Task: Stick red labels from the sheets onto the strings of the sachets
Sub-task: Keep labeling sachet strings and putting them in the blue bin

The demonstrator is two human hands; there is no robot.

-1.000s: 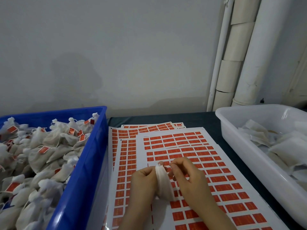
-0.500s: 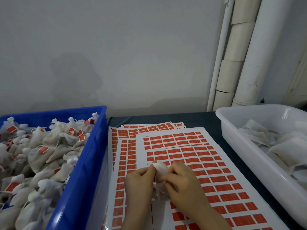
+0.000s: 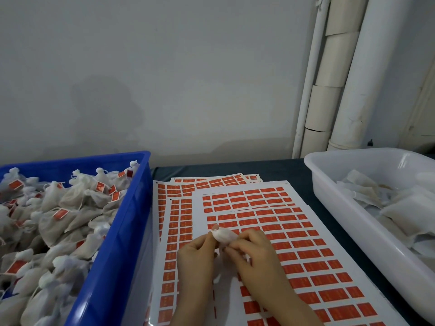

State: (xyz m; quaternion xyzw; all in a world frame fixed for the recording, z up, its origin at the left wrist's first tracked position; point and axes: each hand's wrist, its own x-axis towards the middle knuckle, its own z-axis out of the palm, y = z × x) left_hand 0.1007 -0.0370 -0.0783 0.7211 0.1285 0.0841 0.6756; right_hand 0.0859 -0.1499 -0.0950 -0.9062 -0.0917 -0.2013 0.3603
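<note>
Both hands hold one white sachet (image 3: 223, 234) just above the top label sheet (image 3: 294, 236). My left hand (image 3: 196, 257) pinches its left side, and my right hand (image 3: 253, 252) pinches its right side with curled fingers. The sachet's string and any label on it are hidden between the fingers. White sheets covered with rows of red labels lie fanned out on the dark table, the top one under my hands and wrists.
A blue crate (image 3: 131, 222) at the left is heaped with white sachets, several carrying red labels. A white tub (image 3: 334, 198) at the right holds flat sachets. White pipes (image 3: 334, 90) run up the wall behind the dark table (image 3: 270, 168).
The sachet stood upright between my hands a second ago. My hands have closed in on it and turned it, so it now lies bunched between the fingertips.
</note>
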